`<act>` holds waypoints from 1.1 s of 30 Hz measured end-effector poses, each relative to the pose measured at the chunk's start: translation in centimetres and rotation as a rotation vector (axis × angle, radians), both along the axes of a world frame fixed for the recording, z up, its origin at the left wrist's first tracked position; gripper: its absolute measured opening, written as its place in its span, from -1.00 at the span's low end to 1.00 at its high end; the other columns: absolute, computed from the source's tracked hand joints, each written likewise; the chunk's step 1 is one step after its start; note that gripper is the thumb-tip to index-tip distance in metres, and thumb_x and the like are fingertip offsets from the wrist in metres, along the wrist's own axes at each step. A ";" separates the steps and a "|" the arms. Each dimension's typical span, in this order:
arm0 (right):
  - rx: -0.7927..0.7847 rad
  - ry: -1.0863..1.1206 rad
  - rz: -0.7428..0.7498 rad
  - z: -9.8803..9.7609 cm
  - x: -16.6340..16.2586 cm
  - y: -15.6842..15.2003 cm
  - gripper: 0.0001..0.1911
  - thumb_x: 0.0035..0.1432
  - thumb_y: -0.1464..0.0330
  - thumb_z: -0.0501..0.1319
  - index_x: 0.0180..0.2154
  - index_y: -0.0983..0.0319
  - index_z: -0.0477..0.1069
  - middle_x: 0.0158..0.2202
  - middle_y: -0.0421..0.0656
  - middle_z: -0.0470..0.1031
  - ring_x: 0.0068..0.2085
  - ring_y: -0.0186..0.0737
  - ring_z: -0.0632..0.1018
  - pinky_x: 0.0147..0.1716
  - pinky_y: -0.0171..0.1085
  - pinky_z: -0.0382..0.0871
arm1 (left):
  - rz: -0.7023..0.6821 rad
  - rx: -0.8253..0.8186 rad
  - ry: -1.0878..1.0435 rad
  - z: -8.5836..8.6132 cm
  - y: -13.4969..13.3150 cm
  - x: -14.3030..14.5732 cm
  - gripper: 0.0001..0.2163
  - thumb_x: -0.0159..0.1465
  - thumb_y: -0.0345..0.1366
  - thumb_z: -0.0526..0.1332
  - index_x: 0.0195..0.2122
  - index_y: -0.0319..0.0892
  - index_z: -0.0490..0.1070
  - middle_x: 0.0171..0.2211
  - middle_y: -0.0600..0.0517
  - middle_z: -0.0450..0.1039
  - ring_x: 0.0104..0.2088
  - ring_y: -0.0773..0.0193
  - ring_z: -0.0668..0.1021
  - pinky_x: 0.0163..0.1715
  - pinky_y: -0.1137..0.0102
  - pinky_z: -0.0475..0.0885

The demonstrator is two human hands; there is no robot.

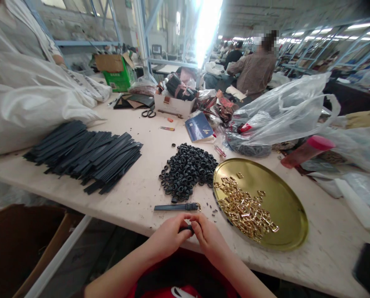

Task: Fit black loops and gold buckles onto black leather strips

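Observation:
My left hand [172, 231] and my right hand [208, 234] meet at the table's front edge, fingers closed around a small black piece [186, 228]. Most of it is hidden by the fingers, so I cannot tell whether it is a loop or a strap end. Just beyond them lies a black strap [172, 207] with a gold buckle [198, 206] at its right end. Behind that strap is a heap of small black loops [185, 169]. To the right, a round gold tray [284, 207] holds a pile of gold buckles [245, 211].
Black strips [88, 155] lie stacked at left beside a large white sack [32, 103]. Scissors [148, 112], a blue notebook [199, 127] and a white box [174, 105] stand farther back. Plastic bags [284, 111] and a pink-lidded bottle [307, 151] are at right. People work nearby.

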State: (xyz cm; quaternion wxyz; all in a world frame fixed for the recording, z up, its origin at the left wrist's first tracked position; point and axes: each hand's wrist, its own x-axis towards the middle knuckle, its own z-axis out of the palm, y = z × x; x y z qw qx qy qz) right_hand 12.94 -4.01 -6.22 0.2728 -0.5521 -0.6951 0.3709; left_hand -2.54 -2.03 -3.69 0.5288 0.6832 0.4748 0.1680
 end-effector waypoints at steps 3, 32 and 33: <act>0.136 -0.258 -0.112 -2.4 -0.4 1.0 -0.73 0.19 0.25 -0.06 -0.25 0.23 0.33 -0.41 -0.07 0.49 -0.40 -0.13 0.49 -0.42 -0.25 0.24 | -0.020 0.269 0.301 -0.6 1.2 -0.2 -0.62 0.14 -0.27 0.13 0.00 -0.16 0.26 -0.21 -0.04 0.47 -0.20 0.14 0.47 -0.19 0.34 0.29; 0.280 -0.209 -0.353 -5.8 0.8 2.0 -0.59 0.10 0.10 0.01 -0.11 0.24 0.26 -0.48 -0.14 0.45 -0.48 -0.13 0.49 -0.47 -0.21 0.35 | 0.341 0.605 0.952 1.0 11.2 -12.6 -0.72 0.22 -0.50 -0.14 -0.20 -0.32 0.34 -0.27 -0.22 0.38 -0.28 0.13 0.44 -0.30 0.29 0.28; 0.262 -0.148 -0.396 -5.1 0.7 2.0 -0.59 0.10 0.11 0.02 -0.11 0.24 0.25 -0.47 -0.14 0.43 -0.47 -0.15 0.47 -0.45 -0.21 0.35 | 0.315 0.606 0.919 1.3 10.4 -11.8 -0.71 0.23 -0.48 -0.14 -0.16 -0.29 0.32 -0.28 -0.19 0.39 -0.29 0.17 0.45 -0.30 0.32 0.29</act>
